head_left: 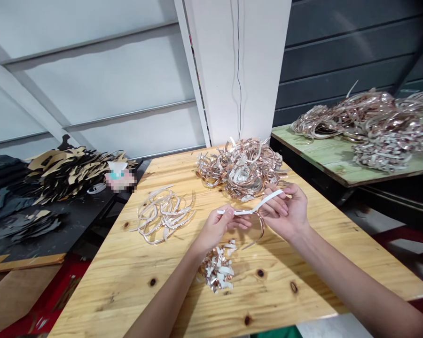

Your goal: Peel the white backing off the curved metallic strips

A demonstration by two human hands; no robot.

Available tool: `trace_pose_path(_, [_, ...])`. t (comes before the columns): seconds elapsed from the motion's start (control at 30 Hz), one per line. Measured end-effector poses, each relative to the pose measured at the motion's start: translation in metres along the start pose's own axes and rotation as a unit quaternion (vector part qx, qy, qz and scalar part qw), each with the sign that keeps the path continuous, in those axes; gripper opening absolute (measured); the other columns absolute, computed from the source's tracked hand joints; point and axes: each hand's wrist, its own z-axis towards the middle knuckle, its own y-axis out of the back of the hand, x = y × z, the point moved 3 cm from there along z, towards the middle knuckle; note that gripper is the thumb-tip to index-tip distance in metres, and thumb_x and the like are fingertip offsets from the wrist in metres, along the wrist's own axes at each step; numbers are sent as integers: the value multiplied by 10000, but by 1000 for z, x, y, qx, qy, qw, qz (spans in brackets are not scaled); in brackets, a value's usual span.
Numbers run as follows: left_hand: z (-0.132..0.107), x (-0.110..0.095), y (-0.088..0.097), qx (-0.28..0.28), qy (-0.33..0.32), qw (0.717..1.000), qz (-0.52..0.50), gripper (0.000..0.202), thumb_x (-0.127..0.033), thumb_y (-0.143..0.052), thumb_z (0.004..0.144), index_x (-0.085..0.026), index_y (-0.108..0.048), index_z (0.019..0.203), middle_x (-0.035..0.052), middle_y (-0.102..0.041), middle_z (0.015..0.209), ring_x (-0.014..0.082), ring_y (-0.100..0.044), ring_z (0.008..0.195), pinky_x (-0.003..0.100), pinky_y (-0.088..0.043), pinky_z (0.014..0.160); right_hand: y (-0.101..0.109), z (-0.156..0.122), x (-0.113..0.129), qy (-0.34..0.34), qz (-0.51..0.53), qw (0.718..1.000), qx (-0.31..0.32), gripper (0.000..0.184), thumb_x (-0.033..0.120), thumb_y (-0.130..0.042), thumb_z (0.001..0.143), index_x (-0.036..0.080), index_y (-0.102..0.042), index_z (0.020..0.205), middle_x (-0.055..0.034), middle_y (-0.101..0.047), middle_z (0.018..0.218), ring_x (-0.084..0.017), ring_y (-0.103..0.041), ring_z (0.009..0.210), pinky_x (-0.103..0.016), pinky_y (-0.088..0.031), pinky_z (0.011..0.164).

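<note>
White strip [267, 200] spans my left fingers [228, 213] and right fingers [293, 190], both clamping it, likely for control; scraps [218, 268] lie below them.

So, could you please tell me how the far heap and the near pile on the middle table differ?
The far heap is much larger than the near pile. The far heap holds long, curling strips, whereas the near pile holds short bits. Both mix white and shiny copper tones and rest on the table.
</note>
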Motion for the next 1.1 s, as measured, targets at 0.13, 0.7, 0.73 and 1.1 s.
trace_pose_path(0.13, [1,0,7,-62,-32,997,-17,420,-572,-664,890,-162,-573,872,79,-736,876,191,-732,789,341,-577,804,-1,3,-1,48,-84,994,-55,189,276,-591,768,225,-428,687,84,-347,451,-77,-307,363,-201,-273,360])
trace_pose_path(0.7, [-8,-15,4,-97,-124,965,209,421,-574,-489,968,-200,-506,776,2,-496,764,167,-475,753,289,-431,762,6,-2,-43,137,-683,711,94,221,241,-614,917,193,-643,703,26,-551,596,-136,-438,553,-253,-283,530])
trace_pose_path(0.73, [-10,-16,2,-88,-114,956,255,407,-551,-490,981,-200,-495,775,-6,-486,758,162,-460,749,280,-414,754,6,-3,-44,140,-689,704,98,242,242,-612,916,193,-621,679,32,-526,580,-133,-415,547,-256,-269,531])
trace_pose_path(1.1, [-8,-12,-1,-88,-86,963,239,414,-492,-409,1023,-210,-461,724,-1,-471,738,167,-441,718,280,-385,705,6,3,-48,63,-588,803,79,274,233,-563,860,187,-571,591,24,-541,581,-125,-442,559,-254,-312,552])
